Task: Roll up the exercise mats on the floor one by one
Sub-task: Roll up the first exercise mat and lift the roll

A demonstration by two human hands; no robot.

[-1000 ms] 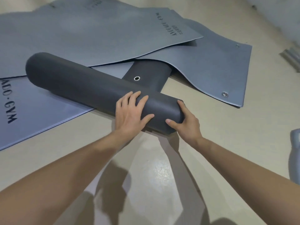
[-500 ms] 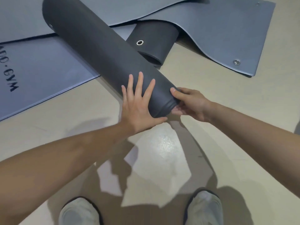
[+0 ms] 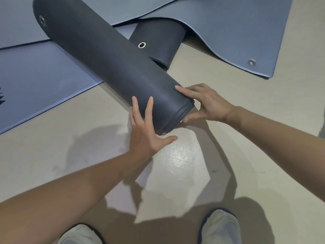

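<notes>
The rolled mat (image 3: 105, 55) lies slantwise ahead of the person, its long axis running from far left down to near right, so its near end sits right between the hands. The left hand (image 3: 146, 136) is open, its straight fingers pressed flat against the roll's near flank. The right hand (image 3: 205, 103) grips the end itself, forefinger on top and thumb under the rim. Both hands are equally near. The far half of the roll rests across a flat mat (image 3: 44, 81). Whether the near end touches the floor (image 3: 246, 147) I cannot tell. Just behind the roll a half-curled mat (image 3: 161, 37) would likely block any push forward, and another flat mat (image 3: 246, 32) spreads to the right.
</notes>
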